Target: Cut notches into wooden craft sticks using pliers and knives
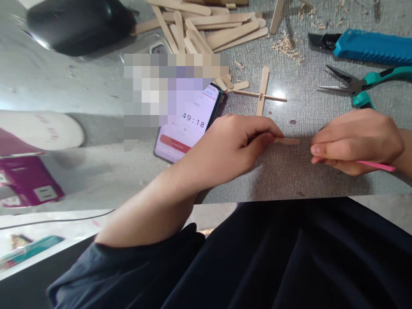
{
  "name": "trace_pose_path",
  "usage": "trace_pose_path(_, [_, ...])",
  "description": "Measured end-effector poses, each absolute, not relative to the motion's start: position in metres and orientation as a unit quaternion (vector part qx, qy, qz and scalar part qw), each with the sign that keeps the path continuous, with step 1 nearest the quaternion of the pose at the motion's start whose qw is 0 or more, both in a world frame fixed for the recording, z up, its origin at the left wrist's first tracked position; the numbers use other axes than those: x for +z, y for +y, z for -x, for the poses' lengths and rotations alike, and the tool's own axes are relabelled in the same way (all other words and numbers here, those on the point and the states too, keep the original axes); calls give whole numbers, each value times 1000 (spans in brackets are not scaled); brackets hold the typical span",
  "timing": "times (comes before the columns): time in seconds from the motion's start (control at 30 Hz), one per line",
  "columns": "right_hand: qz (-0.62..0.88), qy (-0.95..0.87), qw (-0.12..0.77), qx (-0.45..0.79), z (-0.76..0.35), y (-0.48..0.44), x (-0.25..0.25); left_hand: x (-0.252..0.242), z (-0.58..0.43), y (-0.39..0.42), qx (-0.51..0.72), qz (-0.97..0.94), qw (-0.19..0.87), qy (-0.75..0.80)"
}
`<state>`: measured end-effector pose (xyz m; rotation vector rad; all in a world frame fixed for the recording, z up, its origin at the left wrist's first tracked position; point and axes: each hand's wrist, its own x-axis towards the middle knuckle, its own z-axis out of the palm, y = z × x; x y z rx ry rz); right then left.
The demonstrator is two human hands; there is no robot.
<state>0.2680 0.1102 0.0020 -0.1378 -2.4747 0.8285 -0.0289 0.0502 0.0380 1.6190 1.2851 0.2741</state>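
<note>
My left hand (240,143) pinches a wooden craft stick (289,141) between thumb and fingers, its rounded end pointing right just above the table. Across a small gap, my right hand (357,139) is closed around a slim pink tool (381,165). Its pink end sticks out behind the palm, while the working tip is hidden by the fingers. Beyond my left hand lie two craft sticks crossed into a plus shape (265,79), the lower arm partly covered by the hand. A phone (180,124) showing 49:18 lies beside my left wrist.
Many loose craft sticks (222,36) are heaped at the back, near wood shavings (286,46). At the right are a blue utility knife (373,46) and open needle-nose pliers (357,86). A black rounded object (80,25) and a purple box (28,180) stand left.
</note>
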Motion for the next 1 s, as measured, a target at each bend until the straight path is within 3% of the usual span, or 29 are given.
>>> trace_pose_path(1.0, [37, -930, 254, 264, -273, 110, -1, 34, 29, 52, 118, -672, 503, 530])
